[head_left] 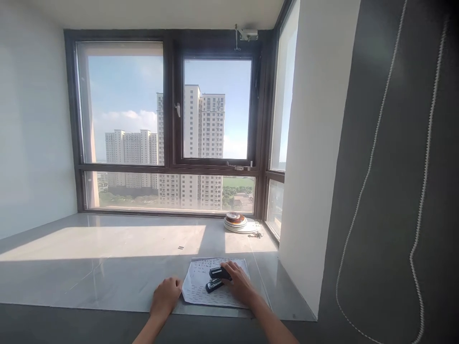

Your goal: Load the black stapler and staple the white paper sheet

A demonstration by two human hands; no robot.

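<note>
A black stapler (217,279) lies over the written sheets of paper (201,296), its jaw end pointing left and gaping a little. My right hand (237,282) is closed around the stapler's right end. Just left of the papers, my left hand (167,294) rests on the grey sill with its fingers curled into a fist, close to the sheets' left edge. The inside of that fist is hidden.
Farther back on the sill (107,277) two small strips, perhaps staples (180,247), lie in the sunlight. Stacked round plates or lids (236,224) stand by the window corner, with a small chain-like heap (256,234) beside them. A beaded blind cord (362,191) hangs at right.
</note>
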